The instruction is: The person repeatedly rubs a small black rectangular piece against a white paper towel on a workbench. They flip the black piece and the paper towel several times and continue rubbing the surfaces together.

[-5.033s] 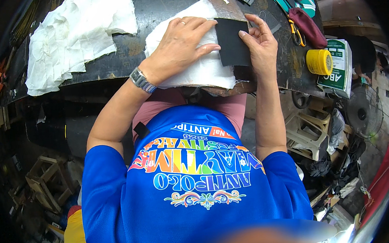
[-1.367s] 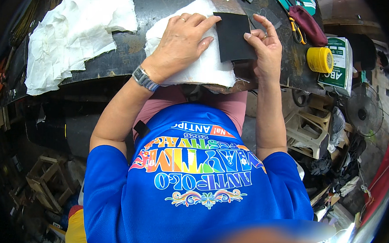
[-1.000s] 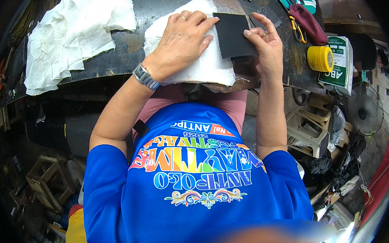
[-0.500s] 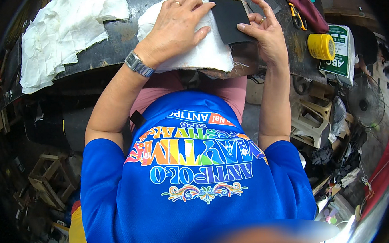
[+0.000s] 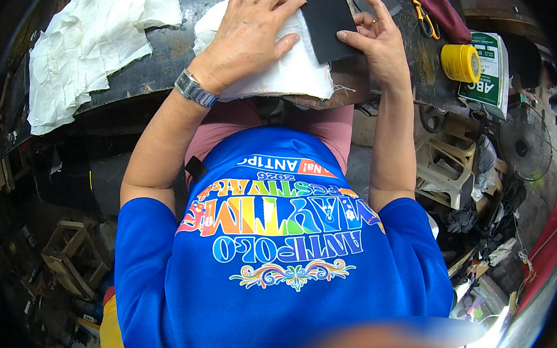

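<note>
A flat, black, roughly square piece of thin material (image 5: 327, 27) lies partly over a white cloth (image 5: 301, 77) at the table's near edge. My right hand (image 5: 380, 46) pinches its right edge between thumb and fingers, the index finger raised away from it. My left hand (image 5: 246, 37) rests on the white cloth, fingers stretched out and thumb apart. The tip of its index finger touches or nearly touches the black piece's upper left corner. Loose threads fray from the cloth's near right corner.
More white cloth (image 5: 92, 51) lies spread at the table's left. To the right are orange-and-black scissors (image 5: 425, 21), a maroon pouch (image 5: 446, 17), a yellow tub (image 5: 461, 64) and a green-and-white package (image 5: 492, 75). A fan (image 5: 524, 143) and plastic stools (image 5: 445, 170) stand below.
Both hands and the black piece keep nearly the same places, with only a slight shift of the whole view. My right hand still grips the edge.
</note>
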A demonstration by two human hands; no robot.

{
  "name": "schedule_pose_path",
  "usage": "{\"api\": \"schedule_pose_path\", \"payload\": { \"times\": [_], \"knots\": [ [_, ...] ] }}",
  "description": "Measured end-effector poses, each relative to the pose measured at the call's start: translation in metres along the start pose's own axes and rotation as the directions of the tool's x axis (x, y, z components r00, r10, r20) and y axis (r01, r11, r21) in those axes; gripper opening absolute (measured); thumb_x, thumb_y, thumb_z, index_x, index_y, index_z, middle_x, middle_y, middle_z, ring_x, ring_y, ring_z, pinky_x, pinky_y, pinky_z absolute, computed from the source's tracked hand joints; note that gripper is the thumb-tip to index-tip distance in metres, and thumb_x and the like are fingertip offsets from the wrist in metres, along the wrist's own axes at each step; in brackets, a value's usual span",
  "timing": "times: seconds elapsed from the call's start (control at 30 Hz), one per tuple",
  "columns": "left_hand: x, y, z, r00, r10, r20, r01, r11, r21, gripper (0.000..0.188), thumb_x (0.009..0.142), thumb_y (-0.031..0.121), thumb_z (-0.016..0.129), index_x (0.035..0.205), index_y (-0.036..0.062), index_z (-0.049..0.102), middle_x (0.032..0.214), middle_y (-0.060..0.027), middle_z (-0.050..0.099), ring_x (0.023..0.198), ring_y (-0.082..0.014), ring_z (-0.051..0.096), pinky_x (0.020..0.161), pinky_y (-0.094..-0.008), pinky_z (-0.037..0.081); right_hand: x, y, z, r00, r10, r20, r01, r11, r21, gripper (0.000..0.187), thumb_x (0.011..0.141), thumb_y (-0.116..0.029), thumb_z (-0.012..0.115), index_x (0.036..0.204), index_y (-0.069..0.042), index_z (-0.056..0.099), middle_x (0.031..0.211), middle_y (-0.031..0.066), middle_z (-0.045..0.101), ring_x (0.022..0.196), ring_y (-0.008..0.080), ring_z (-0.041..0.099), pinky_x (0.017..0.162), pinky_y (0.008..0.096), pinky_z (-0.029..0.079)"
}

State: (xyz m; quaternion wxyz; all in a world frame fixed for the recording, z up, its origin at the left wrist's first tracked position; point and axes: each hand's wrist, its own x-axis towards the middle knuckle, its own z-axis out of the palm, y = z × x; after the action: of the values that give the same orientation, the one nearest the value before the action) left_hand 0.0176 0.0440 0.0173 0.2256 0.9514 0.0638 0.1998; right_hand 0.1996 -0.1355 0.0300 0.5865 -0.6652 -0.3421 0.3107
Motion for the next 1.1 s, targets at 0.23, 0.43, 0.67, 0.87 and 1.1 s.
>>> {"api": "schedule_pose_path", "payload": {
  "times": [0.23, 0.43, 0.67, 0.87, 1.1],
  "knots": [
    [0.000, 0.000, -0.001, 1.000, -0.004, 0.013, 0.005, 1.000, -0.015, 0.059, 0.090, 0.026, 0.069, 0.142, 0.0036, 0.054, 0.129, -0.0216, 0.058, 0.119, -0.0382, 0.055, 0.106, -0.0483, 0.043, 0.001, -0.006, 0.002, 0.999, 0.037, 0.038, -0.041, 0.994, 0.105, 0.075, 0.081, 0.013, 0.070, 0.150, -0.006, 0.046, 0.104, 0.0065, 0.065, 0.091, 0.0122, 0.067, 0.080, 0.0241, 0.055],
    [0.001, 0.002, -0.004, 1.000, -0.017, 0.017, 0.017, 1.000, -0.026, 0.059, 0.091, 0.030, 0.068, 0.142, 0.0032, 0.054, 0.129, -0.0230, 0.058, 0.120, -0.0399, 0.055, 0.107, -0.0494, 0.042, 0.000, -0.009, 0.005, 0.996, 0.055, 0.076, -0.044, 0.989, -0.143, 0.084, 0.082, 0.005, 0.074, 0.156, -0.005, 0.035, 0.115, 0.0098, 0.065, 0.100, 0.0166, 0.065, 0.086, 0.0310, 0.054],
    [0.004, 0.010, 0.017, 0.986, -0.029, -0.162, 0.051, 0.990, 0.131, 0.092, 0.069, 0.069, 0.081, 0.137, 0.0104, 0.060, 0.119, -0.0119, 0.063, 0.115, -0.0316, 0.057, 0.099, -0.0493, 0.039, -0.010, -0.013, 0.016, 0.985, -0.174, 0.006, 0.154, 0.849, -0.505, 0.080, 0.079, 0.004, 0.077, 0.151, -0.018, 0.050, 0.102, 0.0031, 0.062, 0.081, 0.0099, 0.061, 0.076, 0.0234, 0.053],
    [0.001, 0.014, 0.019, 0.977, -0.016, -0.214, 0.035, 0.996, 0.085, 0.093, 0.077, 0.063, 0.080, 0.148, 0.0127, 0.048, 0.125, -0.0158, 0.062, 0.120, -0.0328, 0.059, 0.104, -0.0479, 0.042, -0.006, -0.015, 0.007, 0.954, -0.300, -0.021, 0.198, 0.679, -0.707, 0.082, 0.078, -0.010, 0.085, 0.151, -0.017, 0.049, 0.122, 0.0101, 0.061, 0.103, 0.0159, 0.060, 0.084, 0.0278, 0.052],
    [-0.034, 0.039, 0.010, 0.979, 0.160, -0.130, -0.155, 0.987, 0.047, 0.066, 0.081, 0.052, 0.080, 0.134, 0.0168, 0.062, 0.127, -0.0095, 0.057, 0.121, -0.0276, 0.054, 0.107, -0.0491, 0.035, -0.006, -0.012, 0.000, 0.937, -0.344, -0.061, 0.225, 0.727, -0.649, 0.097, 0.077, -0.026, 0.089, 0.158, -0.014, 0.038, 0.143, 0.0195, 0.055, 0.135, 0.0285, 0.051, 0.106, 0.0401, 0.045]
  ]
}}
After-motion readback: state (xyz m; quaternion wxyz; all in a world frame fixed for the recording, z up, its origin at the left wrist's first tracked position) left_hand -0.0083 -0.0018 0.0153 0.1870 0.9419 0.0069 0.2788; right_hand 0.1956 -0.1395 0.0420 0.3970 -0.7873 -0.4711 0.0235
